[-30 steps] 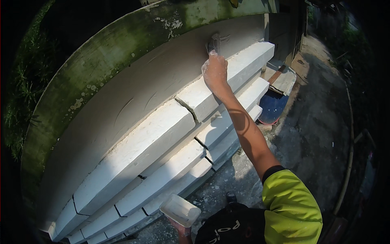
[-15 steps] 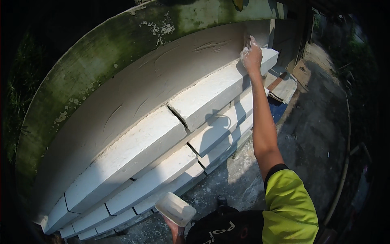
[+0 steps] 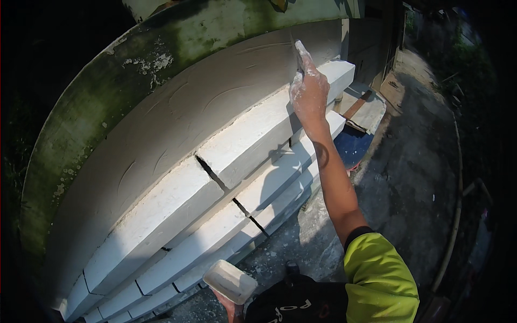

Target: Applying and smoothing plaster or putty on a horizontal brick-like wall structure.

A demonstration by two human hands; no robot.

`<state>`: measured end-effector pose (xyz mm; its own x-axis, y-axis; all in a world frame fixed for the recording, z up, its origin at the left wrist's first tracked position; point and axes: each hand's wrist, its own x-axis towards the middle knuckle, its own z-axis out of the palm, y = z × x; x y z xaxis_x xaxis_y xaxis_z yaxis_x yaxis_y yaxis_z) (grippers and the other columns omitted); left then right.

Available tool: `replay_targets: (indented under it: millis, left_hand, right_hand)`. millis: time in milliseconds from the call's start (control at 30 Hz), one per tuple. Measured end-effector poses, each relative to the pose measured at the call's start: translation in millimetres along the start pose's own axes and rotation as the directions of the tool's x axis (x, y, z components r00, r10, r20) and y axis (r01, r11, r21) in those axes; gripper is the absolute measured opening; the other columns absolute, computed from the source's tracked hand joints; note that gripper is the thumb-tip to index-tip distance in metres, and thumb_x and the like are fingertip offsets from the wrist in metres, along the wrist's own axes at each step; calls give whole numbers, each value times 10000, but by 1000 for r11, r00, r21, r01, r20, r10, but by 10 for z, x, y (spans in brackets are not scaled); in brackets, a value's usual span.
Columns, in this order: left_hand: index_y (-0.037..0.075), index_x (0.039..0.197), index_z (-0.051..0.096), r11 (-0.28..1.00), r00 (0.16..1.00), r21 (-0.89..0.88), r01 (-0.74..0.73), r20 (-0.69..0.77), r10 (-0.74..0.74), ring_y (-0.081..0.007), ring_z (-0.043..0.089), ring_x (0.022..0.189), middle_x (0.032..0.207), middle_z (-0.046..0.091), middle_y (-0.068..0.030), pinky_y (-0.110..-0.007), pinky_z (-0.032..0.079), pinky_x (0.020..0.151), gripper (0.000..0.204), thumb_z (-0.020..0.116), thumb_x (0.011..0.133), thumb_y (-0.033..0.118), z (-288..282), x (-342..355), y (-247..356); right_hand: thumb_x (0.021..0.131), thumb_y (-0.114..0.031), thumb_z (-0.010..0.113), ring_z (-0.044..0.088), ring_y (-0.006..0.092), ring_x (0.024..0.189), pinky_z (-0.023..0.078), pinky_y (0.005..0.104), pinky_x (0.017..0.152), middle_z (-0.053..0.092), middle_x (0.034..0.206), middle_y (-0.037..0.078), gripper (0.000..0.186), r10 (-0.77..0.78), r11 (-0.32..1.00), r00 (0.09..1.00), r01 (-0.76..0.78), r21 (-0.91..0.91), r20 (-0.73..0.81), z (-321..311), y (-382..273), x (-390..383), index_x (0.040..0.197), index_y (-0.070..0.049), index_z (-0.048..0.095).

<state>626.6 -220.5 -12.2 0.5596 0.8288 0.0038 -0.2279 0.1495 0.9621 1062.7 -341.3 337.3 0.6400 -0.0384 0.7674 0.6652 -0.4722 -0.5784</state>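
My right hand (image 3: 311, 94) is stretched far up to the wall, closed round a flat smoothing blade (image 3: 298, 63) seen nearly edge-on. White paste coats its fingers, and the index finger lies straight along the tool. The blade appears to touch the grey plastered wall (image 3: 231, 81), which carries curved ridges and smear marks. Low in the picture my left hand (image 3: 230, 308) holds a shallow, pale rectangular tub (image 3: 230, 281) with whitish residue inside; most of its fingers are hidden under the tub.
Long white blocks (image 3: 156, 220) project in steps below the wall, with dark gaps between them. A green, mould-stained curved band (image 3: 91, 97) runs above. Beyond the blocks' right end are a board with a brown strip (image 3: 358, 105) and a blue container (image 3: 353, 146). Concrete ground (image 3: 398, 199) stretches right.
My right hand has moved left along the wall with the smoothing blade, and its index finger now points up along it. The view has shifted a little; my left hand still holds the tub.
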Motion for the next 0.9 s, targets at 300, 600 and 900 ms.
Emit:
replay_targets:
  millis: [300, 600, 900]
  left_hand:
    - [136, 1377, 258, 969, 993, -215, 118, 36, -113, -216, 498, 1105, 1262, 431, -81, -399, 463, 902, 591, 562, 893, 287, 62, 70, -114]
    - [116, 1370, 274, 967, 983, -211, 140, -89, -162, -235, 506, 1091, 1235, 450, -88, -410, 442, 924, 605, 434, 916, 482, 246, 67, -22]
    - [111, 1379, 284, 928, 975, -309, 208, -10, -222, -260, 499, 1117, 1266, 448, -100, -444, 425, 944, 671, 352, 904, 581, 225, 123, -223]
  right_hand:
    - [745, -30, 560, 594, 352, 821, 450, 454, 738, 595, 912, 163, 268, -313, 950, 934, 304, 75, 172, 605, -365, -349, 1009, -16, 600]
    - [752, 84, 537, 618, 356, 948, 468, 399, 892, 615, 1063, 237, 544, 89, 994, 996, -88, -72, 21, -33, 401, 320, 1281, -23, 468]
    - [703, 3, 569, 601, 376, 792, 456, 462, 739, 632, 847, 176, 242, -242, 968, 967, 246, -41, 79, 551, 345, 149, 941, 4, 610]
